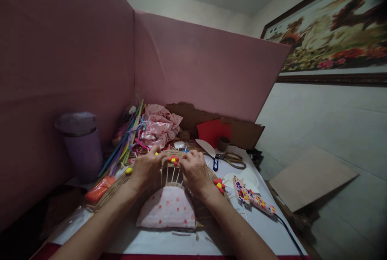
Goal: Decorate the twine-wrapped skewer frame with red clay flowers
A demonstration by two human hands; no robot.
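Observation:
A woven twine arch (116, 189) with thin sticks poking through it curves over the table in front of me. Its lower middle is covered by a half-round of pale pink dotted cloth (167, 208). My left hand (148, 168) grips the top of the arch left of centre, next to a yellow dab (129, 170). On the right side of the top, my right hand (193, 171) is closed on the twine rim. Between the hands sits a red flower with a yellow centre (173, 160). Another red flower (219, 185) is on the arch's right side. My fingertips are partly hidden.
Right of the arch lie a flower-patterned glue gun (254, 199) with a black cord, scissors (232, 159) and a blue cutter (215, 163). At left are a purple bin (83, 151), an orange packet (100, 189) and pipe cleaners (131, 135). Crumpled pink cloth (160, 125) lies behind.

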